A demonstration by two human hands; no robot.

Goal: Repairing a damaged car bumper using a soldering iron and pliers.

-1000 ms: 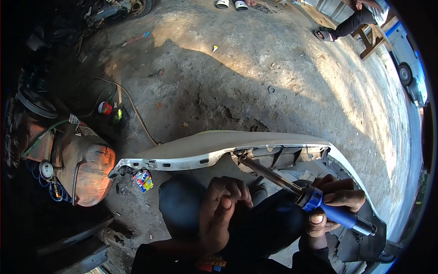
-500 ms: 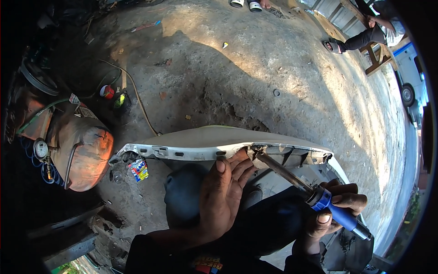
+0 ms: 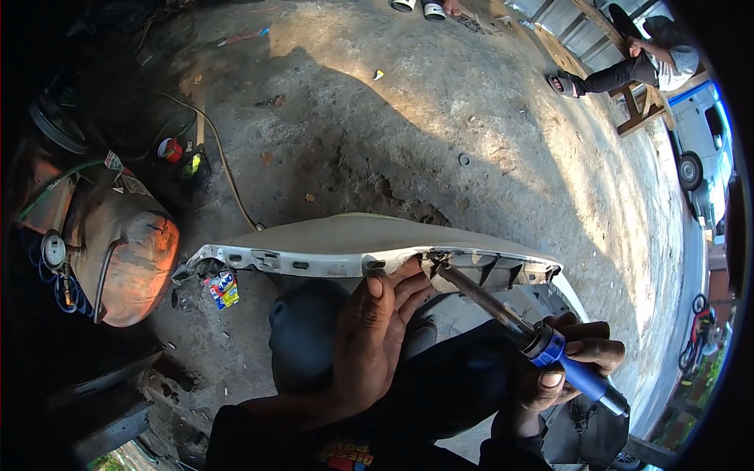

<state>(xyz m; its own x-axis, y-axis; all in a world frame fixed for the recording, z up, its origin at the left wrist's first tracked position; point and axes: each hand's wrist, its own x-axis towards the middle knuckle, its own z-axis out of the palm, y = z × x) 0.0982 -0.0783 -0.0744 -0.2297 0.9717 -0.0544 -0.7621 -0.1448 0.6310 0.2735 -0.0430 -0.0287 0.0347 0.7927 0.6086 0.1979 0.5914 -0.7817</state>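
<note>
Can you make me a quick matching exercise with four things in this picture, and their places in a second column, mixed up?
Things:
1. soldering iron
2. white bumper panel
3. orange tank
4. small colourful packet

Places:
A. on the ground under the panel's left end
B. far left, with a gauge on its side
C. in the right hand, tip at the panel's edge
D. across the middle, steadied by the left hand

Pairs: 1-C, 2-D, 3-B, 4-A
</note>
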